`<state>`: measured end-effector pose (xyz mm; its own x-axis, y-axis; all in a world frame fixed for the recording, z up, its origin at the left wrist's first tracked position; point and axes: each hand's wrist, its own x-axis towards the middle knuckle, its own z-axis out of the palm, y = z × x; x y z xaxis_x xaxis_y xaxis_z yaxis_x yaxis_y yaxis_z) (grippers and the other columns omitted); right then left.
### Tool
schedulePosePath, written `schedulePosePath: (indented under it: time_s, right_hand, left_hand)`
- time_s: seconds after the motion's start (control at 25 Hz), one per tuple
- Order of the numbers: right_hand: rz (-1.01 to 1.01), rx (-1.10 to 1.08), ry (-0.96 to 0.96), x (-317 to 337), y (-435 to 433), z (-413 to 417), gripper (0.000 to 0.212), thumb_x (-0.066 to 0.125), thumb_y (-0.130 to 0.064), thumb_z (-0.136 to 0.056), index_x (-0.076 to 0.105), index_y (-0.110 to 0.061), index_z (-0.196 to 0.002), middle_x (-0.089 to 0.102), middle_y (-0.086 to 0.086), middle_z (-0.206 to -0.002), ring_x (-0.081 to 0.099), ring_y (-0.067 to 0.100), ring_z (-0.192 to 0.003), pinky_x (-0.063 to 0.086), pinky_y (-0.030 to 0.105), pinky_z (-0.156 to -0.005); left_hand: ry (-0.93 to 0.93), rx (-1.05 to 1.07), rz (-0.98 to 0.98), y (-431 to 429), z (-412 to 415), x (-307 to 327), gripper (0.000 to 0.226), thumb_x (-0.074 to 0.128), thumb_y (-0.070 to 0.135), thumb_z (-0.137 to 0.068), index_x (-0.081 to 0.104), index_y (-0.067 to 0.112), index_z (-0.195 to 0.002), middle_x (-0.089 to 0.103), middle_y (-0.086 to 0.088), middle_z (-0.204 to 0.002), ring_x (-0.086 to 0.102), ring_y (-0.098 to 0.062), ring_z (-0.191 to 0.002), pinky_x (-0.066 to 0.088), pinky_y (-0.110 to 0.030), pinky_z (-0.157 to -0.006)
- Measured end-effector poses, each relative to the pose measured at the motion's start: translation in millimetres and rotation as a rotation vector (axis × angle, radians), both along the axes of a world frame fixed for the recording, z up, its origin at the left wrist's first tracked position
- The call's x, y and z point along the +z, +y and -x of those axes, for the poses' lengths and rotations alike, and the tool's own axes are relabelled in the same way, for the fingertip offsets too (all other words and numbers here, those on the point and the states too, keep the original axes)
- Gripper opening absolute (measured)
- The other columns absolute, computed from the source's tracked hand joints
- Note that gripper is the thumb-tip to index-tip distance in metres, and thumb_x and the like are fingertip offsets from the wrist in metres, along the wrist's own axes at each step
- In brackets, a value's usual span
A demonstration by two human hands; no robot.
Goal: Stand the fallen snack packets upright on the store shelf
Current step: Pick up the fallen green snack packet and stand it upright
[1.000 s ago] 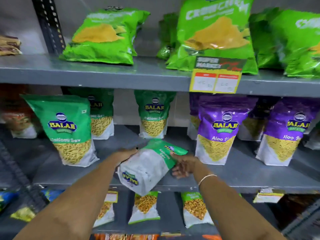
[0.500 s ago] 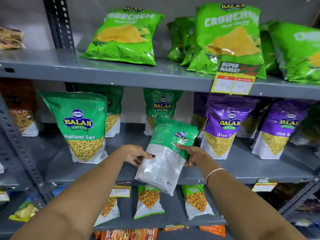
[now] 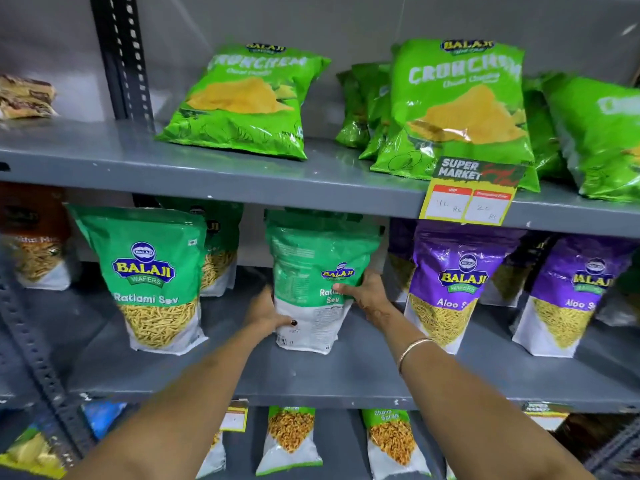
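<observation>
The packet stood on the middle shelf, long axis upright, its back panel outward, between the green pouch and the purple pouch. The left hand clasped its lower left edge and the right hand its right side, both equally near. Its base seemed to touch the shelf, though blur made that uncertain. Its top was lost in shadow under the upper shelf.
</observation>
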<state>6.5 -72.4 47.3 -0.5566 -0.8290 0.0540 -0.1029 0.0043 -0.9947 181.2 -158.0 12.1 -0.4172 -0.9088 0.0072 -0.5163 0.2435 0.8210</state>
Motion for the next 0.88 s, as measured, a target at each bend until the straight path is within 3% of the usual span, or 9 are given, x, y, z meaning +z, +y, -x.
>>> schedulePosePath:
  time_s: [0.08,0.16,0.28,0.36,0.52,0.64,0.68,0.76,0.88]
  right_hand:
    - [0.007,-0.022,0.036,-7.4,-7.7,1.4,0.038,0.074,0.012,-0.066,0.062,-0.005,-0.098,0.062,0.030,-0.119,0.063,0.032,-0.099,0.049,0.053,-0.096]
    - [-0.017,-0.020,0.032,-9.0,-10.5,3.7,0.047,0.074,0.008,-0.069,0.058,0.005,-0.112,0.062,0.026,-0.121,0.063,0.030,-0.100,0.051,0.044,-0.094]
    - [-0.245,-0.044,0.104,-6.9,-6.4,5.7,0.058,0.076,-0.024,-0.074,0.049,0.001,-0.120,0.062,0.012,-0.105,0.058,0.018,-0.067,0.055,0.022,-0.055]
    - [-0.477,-0.024,0.026,-4.2,0.2,2.3,0.067,0.068,-0.048,-0.076,0.042,-0.004,-0.118,0.055,0.010,-0.090,0.052,0.015,-0.052,0.048,0.021,-0.037]
    - [-0.485,0.062,-0.197,-8.9,4.4,-7.3,0.055,0.050,-0.047,-0.088,0.049,-0.003,-0.120,0.059,0.018,-0.098,0.056,0.021,-0.059,0.050,0.031,-0.053]
    - [-0.463,0.082,-0.114,-18.3,7.5,-8.8,0.020,0.046,-0.022,-0.095,0.051,-0.010,-0.111,0.056,0.006,-0.083,0.052,0.013,-0.064,0.044,0.028,-0.058]
    - [-0.473,0.114,-0.065,-21.2,10.3,-4.8,0.023,0.046,-0.013,-0.094,0.050,-0.012,-0.116,0.055,0.004,-0.086,0.051,0.011,-0.068,0.044,0.026,-0.061]
    - [-0.519,0.277,-0.029,-23.8,18.7,4.2,0.056,0.053,-0.002,-0.088,0.037,-0.019,-0.138,0.053,0.004,-0.101,0.054,0.011,-0.082,0.048,0.027,-0.068]
    - [-0.573,0.485,-0.015,-21.7,27.3,-0.2,0.096,0.069,-0.008,-0.080,0.005,-0.031,-0.148,0.045,0.010,-0.131,0.051,0.021,-0.117,0.052,0.029,-0.076]
  left_hand:
    - [0.008,0.050,-0.012,-1.0,0.9,-5.3,0.078,0.084,0.006,-0.059,0.046,0.001,-0.128,0.058,-0.017,-0.131,0.054,-0.029,-0.120,0.044,-0.031,-0.090]
    - [-0.009,0.039,-0.022,-3.3,-0.3,-7.5,0.078,0.084,0.007,-0.060,0.046,0.002,-0.128,0.058,-0.016,-0.131,0.054,-0.029,-0.120,0.043,-0.030,-0.089]
    - [0.020,-0.049,-0.091,-7.6,-3.6,-7.9,0.082,0.083,0.003,-0.059,0.043,0.006,-0.131,0.057,-0.012,-0.131,0.054,-0.028,-0.120,0.044,-0.033,-0.094]
    - [0.048,-0.110,-0.198,-15.1,-10.0,-6.6,0.067,0.074,-0.006,-0.065,0.048,0.007,-0.125,0.061,-0.014,-0.124,0.058,-0.029,-0.113,0.048,-0.036,-0.092]
    - [-0.029,-0.280,-0.452,-22.0,-27.4,7.8,0.029,0.053,-0.005,-0.085,0.053,0.011,-0.108,0.064,-0.004,-0.091,0.063,-0.013,-0.081,0.046,-0.026,-0.075]
    - [0.023,-0.247,-0.431,-22.6,-26.4,4.9,0.048,0.059,0.002,-0.085,0.046,0.008,-0.130,0.066,-0.004,-0.094,0.063,-0.018,-0.087,0.045,-0.030,-0.082]
    - [0.045,-0.235,-0.409,-20.6,-23.9,3.4,0.057,0.064,0.004,-0.083,0.042,0.010,-0.136,0.065,-0.006,-0.105,0.060,-0.020,-0.099,0.043,-0.033,-0.086]
    - [0.070,-0.239,-0.376,-16.6,-17.8,0.8,0.078,0.071,0.007,-0.077,0.032,0.017,-0.144,0.051,-0.006,-0.137,0.047,-0.023,-0.127,0.039,-0.035,-0.097]
    - [0.049,-0.296,-0.324,-15.5,-7.3,-1.4,0.097,0.077,0.008,-0.071,0.020,0.019,-0.149,0.029,-0.004,-0.154,0.027,-0.021,-0.143,0.027,-0.036,-0.117]
